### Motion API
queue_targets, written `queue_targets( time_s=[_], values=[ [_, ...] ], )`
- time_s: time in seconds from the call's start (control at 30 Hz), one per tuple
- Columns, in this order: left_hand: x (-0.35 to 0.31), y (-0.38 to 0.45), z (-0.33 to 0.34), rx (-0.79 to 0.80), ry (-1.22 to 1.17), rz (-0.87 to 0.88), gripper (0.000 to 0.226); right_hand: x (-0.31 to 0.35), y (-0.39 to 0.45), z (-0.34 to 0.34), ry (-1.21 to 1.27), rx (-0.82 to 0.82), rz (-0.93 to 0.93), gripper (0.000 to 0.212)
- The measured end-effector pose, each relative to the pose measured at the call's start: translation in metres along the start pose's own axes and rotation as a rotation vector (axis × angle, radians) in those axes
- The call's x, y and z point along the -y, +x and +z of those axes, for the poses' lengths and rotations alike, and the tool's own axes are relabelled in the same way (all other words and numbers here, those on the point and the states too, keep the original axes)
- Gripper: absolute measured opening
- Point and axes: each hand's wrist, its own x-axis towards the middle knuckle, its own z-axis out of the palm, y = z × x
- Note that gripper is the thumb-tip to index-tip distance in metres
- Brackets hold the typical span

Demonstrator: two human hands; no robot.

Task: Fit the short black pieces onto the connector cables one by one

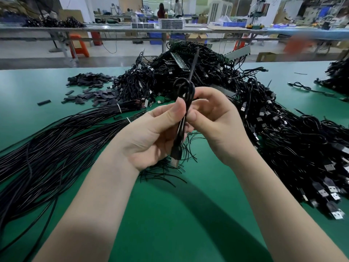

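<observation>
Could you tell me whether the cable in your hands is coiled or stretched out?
Coiled: the cable loops above both thumbs, its plug hanging below.

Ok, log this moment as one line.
both hands grip looped cable | left hand | right hand | sleeve pile untouched

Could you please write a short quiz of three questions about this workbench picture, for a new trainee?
1. True or false: both hands hold the same looped cable.
2. Where do the short black pieces lie? A) far left on the green table B) in a blue box C) on the person's lap
3. Fill in: the plug of the held cable hangs ____ the hands.

Key: 1 true: left hand and right hand both pinch it. 2 A. 3 below.
</observation>
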Motion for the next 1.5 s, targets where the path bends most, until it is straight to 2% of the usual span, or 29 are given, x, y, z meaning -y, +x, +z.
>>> queue_targets(
  time_s=[0.07, 0.13, 0.2, 0.3, 0.33, 0.37, 0.4, 0.43, 0.5, 0.53, 0.57, 0.63, 0.67, 0.7, 0.77, 0.83, 0.9, 0.97, 1.1, 1.17, 1.27, 1.37, 1.43, 1.5],
  values=[
    [0.001, 0.000, 0.003, -0.026, -0.014, -0.027, 0.031, 0.001, -0.001, 0.000, -0.063, 0.052, 0.062, 0.034],
    [0.000, 0.002, 0.001, -0.122, 0.014, -0.029, 0.031, 0.002, -0.001, 0.000, -0.155, 0.089, 0.108, 0.030],
    [0.000, 0.004, -0.004, -0.203, 0.220, 0.031, 0.031, 0.007, -0.003, 0.002, -0.170, 0.059, 0.109, 0.022],
    [0.005, 0.008, -0.004, -0.338, 0.441, 0.129, 0.036, 0.018, -0.004, -0.001, 0.054, -0.097, 0.180, 0.015],
    [0.008, 0.009, -0.003, -0.374, 0.447, 0.146, 0.034, 0.024, -0.004, -0.006, 0.097, -0.193, 0.202, 0.014],
    [0.010, 0.010, -0.001, -0.391, 0.450, 0.163, 0.030, 0.032, -0.006, -0.016, 0.036, -0.314, 0.201, 0.014],
    [0.011, 0.010, 0.002, -0.388, 0.471, 0.183, 0.026, 0.039, -0.008, -0.030, -0.154, -0.434, 0.188, 0.014],
    [0.013, 0.010, 0.003, -0.382, 0.517, 0.210, 0.021, 0.047, -0.010, -0.048, -0.461, -0.523, 0.163, 0.014],
    [0.014, 0.008, 0.006, -0.378, 0.639, 0.291, 0.013, 0.056, -0.018, -0.091, -1.258, -0.606, 0.127, 0.016],
    [0.013, 0.006, 0.008, -0.383, 0.685, 0.337, 0.014, 0.058, -0.025, -0.115, -1.583, -0.629, 0.172, 0.019],
    [0.013, 0.005, 0.008, -0.399, 0.718, 0.378, 0.016, 0.057, -0.032, -0.135, -1.783, -0.627, 0.295, 0.024],
    [0.012, 0.003, 0.008, -0.457, 0.783, 0.430, 0.018, 0.048, -0.052, -0.165, -1.949, -0.501, 0.684, 0.037],
    [0.012, 0.003, 0.005, -0.485, 0.846, 0.443, 0.018, 0.043, -0.060, -0.175, -1.939, -0.431, 0.855, 0.044],
    [0.013, 0.003, 0.000, -0.497, 0.938, 0.441, 0.020, 0.039, -0.067, -0.182, -1.897, -0.396, 0.951, 0.051],
    [0.016, 0.002, -0.018, -0.496, 1.200, 0.364, 0.033, 0.036, -0.068, -0.187, -1.813, -0.406, 1.004, 0.061],
    [0.022, -0.004, -0.045, -0.525, 1.512, 0.132, 0.050, 0.037, -0.062, -0.182, -1.808, -0.427, 0.998, 0.068],
    [0.025, -0.018, -0.076, -0.594, 1.781, -0.186, 0.062, 0.037, -0.057, -0.172, -1.874, -0.451, 0.905, 0.069],
    [0.029, -0.040, -0.106, -0.657, 1.885, -0.425, 0.065, 0.034, -0.053, -0.154, -1.884, -0.435, 0.766, 0.067],
    [0.048, -0.101, -0.156, -0.673, 1.952, -0.654, 0.073, 0.007, -0.052, -0.103, -1.750, -0.288, 0.474, 0.056],
    [0.060, -0.131, -0.179, -0.643, 2.022, -0.663, 0.075, -0.014, -0.054, -0.077, -1.662, -0.192, 0.450, 0.055],
    [0.063, -0.163, -0.210, -0.598, 2.067, -0.452, 0.064, -0.048, -0.056, -0.048, -1.513, -0.093, 0.486, 0.055],
    [0.059, -0.183, -0.273, -0.473, 2.297, -0.267, 0.077, -0.073, -0.054, -0.030, -1.363, -0.113, 0.509, 0.051],
    [0.059, -0.192, -0.315, -0.335, 2.303, -0.252, 0.074, -0.084, -0.056, -0.025, -1.304, -0.155, 0.503, 0.048],
    [0.064, -0.197, -0.351, -0.277, 2.249, -0.198, 0.069, -0.091, -0.060, -0.025, -1.290, -0.192, 0.490, 0.044]
  ],
)
